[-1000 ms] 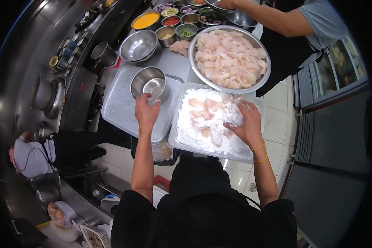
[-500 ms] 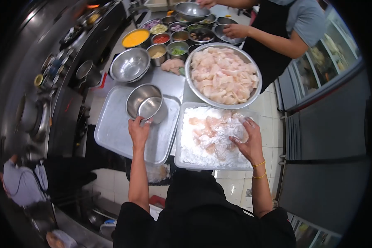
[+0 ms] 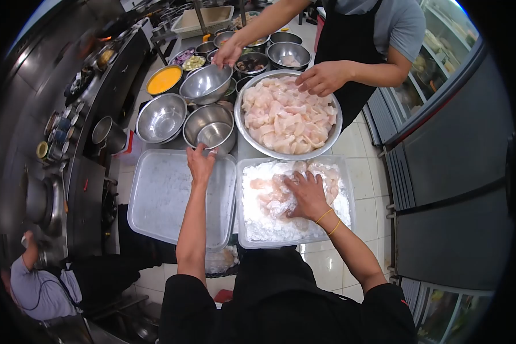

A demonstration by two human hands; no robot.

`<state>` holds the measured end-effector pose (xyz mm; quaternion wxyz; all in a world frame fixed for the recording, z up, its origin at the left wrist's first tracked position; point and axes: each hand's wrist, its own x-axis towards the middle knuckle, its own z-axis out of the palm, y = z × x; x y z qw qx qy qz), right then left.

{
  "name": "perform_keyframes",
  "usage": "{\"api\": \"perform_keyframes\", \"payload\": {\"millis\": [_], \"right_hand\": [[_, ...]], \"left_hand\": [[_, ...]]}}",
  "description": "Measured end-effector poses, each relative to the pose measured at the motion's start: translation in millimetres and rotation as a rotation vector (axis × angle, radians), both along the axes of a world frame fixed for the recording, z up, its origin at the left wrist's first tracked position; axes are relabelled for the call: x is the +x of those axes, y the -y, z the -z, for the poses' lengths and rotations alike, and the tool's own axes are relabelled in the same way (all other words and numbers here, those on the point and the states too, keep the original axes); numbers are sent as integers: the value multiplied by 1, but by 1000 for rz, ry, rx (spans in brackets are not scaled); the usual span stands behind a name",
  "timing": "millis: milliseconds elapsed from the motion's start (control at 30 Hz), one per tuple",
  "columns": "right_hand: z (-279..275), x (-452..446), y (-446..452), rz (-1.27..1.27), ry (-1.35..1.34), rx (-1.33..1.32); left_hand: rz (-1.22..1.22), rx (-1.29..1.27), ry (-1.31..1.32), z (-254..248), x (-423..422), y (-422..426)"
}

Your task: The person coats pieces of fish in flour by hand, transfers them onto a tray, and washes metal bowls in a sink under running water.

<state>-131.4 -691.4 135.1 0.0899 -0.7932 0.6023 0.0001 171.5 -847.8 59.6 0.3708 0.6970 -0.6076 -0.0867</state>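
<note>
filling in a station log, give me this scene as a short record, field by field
left-hand grip: at near rim of deep steel bowl
right-hand grip: spread over powder-coated meat slices in plastic tub
beyond tub: wide steel basin of raw meat slices
left of tub: flat plastic tray or lid
co-worker: one hand at a shallower steel bowl, other hand over the basin
</note>
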Motion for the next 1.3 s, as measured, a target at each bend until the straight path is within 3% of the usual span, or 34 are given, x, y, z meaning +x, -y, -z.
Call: {"api": "perform_keyframes", "payload": {"millis": [433,633,700,800,1000,1100,1200,1300], "right_hand": [[13,-7,19,-63,145,-49],[-22,-15,12,-92,180,26],[-32,-16,8,-101,183,54],[-31,-4,3,-119,176,-109],[6,10,16,-116,197,-10],[11,8,24,-124,272,-11],[10,-5,36,-106,445,1],[-10,-20,38,-206,505,-8]], "left_hand": [[4,95,-16,14,-9,30],[8,-86,17,22,6,11],[-2,-74,22,12,13,-4],[-44,1,-170,-15,5,-42],[25,62,-331,-22,-26,-114],[103,235,-424,-50,-60,-153],[367,45,-142,-59,-86,-172],[422,169,71,-90,-122,-178]]}}
